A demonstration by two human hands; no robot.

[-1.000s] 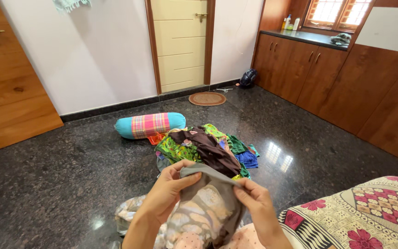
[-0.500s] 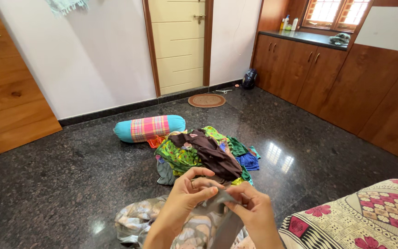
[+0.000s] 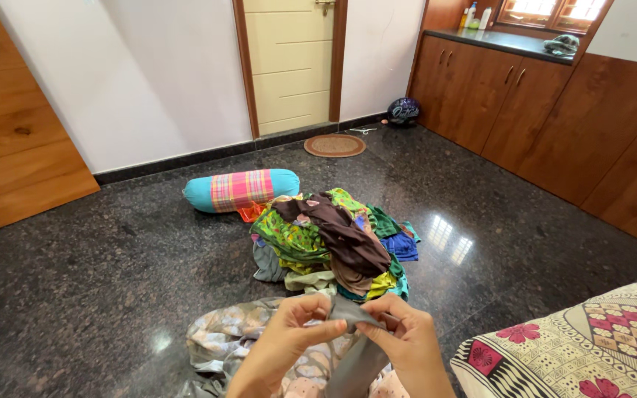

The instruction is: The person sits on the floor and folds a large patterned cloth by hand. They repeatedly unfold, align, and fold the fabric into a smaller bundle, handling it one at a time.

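Pinching a grey cloth (image 3: 348, 346) between left hand (image 3: 282, 350) and right hand (image 3: 407, 346), low over the lap. Best kept taut, edges matched, clear of the heaped clothes (image 3: 333, 239) on the granite floor (image 3: 75, 295).

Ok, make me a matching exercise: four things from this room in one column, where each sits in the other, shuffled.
Things:
1. grey cloth
2. bolster pillow
3. round mat
4. clothes pile

Places:
A. before the cream door
B. pinched between left hand and right hand
C. mid-floor, ahead of the hands
D. on the floor behind the pile

Pairs: 1-B, 2-D, 3-A, 4-C
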